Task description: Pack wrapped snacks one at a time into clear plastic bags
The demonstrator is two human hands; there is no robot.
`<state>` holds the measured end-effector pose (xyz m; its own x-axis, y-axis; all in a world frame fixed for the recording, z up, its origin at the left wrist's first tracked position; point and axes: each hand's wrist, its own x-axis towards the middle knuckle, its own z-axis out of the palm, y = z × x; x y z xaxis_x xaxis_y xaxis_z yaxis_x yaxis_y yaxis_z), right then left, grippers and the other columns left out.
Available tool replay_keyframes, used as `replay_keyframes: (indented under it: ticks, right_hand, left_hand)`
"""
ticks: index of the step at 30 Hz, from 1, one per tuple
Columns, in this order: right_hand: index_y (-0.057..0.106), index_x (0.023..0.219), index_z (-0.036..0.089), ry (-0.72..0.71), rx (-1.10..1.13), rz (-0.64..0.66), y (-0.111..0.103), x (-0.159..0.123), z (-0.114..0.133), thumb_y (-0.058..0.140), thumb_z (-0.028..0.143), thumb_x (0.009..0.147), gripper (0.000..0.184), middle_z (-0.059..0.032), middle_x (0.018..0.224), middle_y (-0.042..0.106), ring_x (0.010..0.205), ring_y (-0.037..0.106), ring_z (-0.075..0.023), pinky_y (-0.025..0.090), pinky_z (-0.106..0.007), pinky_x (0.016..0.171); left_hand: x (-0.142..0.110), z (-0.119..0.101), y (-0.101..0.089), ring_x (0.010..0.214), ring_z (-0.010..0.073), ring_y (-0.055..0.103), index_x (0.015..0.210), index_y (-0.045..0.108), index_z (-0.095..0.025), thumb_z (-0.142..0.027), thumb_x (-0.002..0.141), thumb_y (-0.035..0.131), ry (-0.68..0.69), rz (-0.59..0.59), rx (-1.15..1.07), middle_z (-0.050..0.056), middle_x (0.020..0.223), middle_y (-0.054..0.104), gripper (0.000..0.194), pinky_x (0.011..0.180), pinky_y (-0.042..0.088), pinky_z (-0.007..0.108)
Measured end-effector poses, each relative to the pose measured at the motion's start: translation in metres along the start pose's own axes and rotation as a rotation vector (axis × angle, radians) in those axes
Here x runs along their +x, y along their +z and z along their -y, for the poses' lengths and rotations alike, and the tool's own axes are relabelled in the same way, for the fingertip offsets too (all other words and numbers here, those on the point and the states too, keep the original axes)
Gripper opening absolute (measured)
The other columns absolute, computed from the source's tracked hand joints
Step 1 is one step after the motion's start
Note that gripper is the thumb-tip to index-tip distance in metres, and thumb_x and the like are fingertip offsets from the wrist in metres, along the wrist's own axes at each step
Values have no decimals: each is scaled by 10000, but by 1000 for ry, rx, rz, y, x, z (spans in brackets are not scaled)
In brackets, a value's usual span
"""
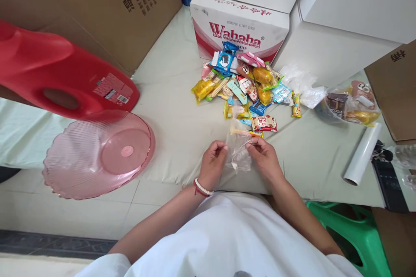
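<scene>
A clear plastic bag (pixel 240 151) hangs between my two hands over the front of the table. My left hand (pixel 212 162), with bracelets at the wrist, pinches its left edge. The opposite edge is pinched by my right hand (pixel 264 158). The bag looks thin and crumpled, and I see no snack inside it. Just beyond my hands lies a heap of wrapped snacks (pixel 238 88) in yellow, blue, pink and red packaging. A red snack packet (pixel 264 124) lies at the heap's near edge, and a small yellow packet (pixel 296 104) lies to its right.
A pink ribbed bowl (pixel 74 169) and a red jug (pixel 107 88) stand left. Behind the heap is a Wahaha carton (pixel 240 26). On the right are loose clear bags (pixel 300 80), a filled bag (pixel 352 104), a white roll (pixel 362 156) and a green stool (pixel 354 229).
</scene>
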<state>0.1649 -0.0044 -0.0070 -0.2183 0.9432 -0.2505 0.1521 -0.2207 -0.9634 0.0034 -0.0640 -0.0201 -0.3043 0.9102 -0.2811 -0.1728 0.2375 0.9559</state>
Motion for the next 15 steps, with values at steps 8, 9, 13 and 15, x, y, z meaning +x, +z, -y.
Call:
replay_keyframes:
  ticks: [8, 9, 13, 15]
  right_hand:
    - [603, 877, 231, 150, 12, 8, -14, -23, -14, 709, 563, 816, 354, 35, 656, 570, 531, 500, -147, 430, -272, 453]
    - [607, 881, 231, 131, -2, 7, -15, -24, -14, 703, 551, 828, 338, 35, 660, 567, 540, 501, -148, 435, -274, 468]
    - [630, 925, 231, 18, -73, 44, -19, -31, -15, 646, 493, 908, 263, 16, 720, 594, 616, 529, -155, 458, -279, 562]
    - [638, 942, 234, -32, -128, 58, -20, -35, -14, 612, 478, 940, 246, 9, 743, 609, 625, 530, -155, 455, -277, 576]
  left_hand:
    - [4, -19, -26, 1117, 255, 592, 1165, 632, -210, -386, 791, 710, 97, -124, 425, 100, 1213, 652, 420, 926, 476, 390]
    - [6, -23, -26, 1223, 292, 560, 1267, 594, -204, -400, 775, 738, 131, -99, 497, 130, 1314, 622, 549, 995, 453, 427]
    - [20, -28, -15, 1171, 323, 608, 1337, 537, -174, -445, 766, 772, 130, 22, 603, 171, 1277, 639, 674, 964, 468, 441]
    - [29, -25, -5, 1009, 288, 640, 1139, 622, -198, -376, 802, 726, 148, 58, 665, 123, 1092, 676, 395, 877, 477, 402]
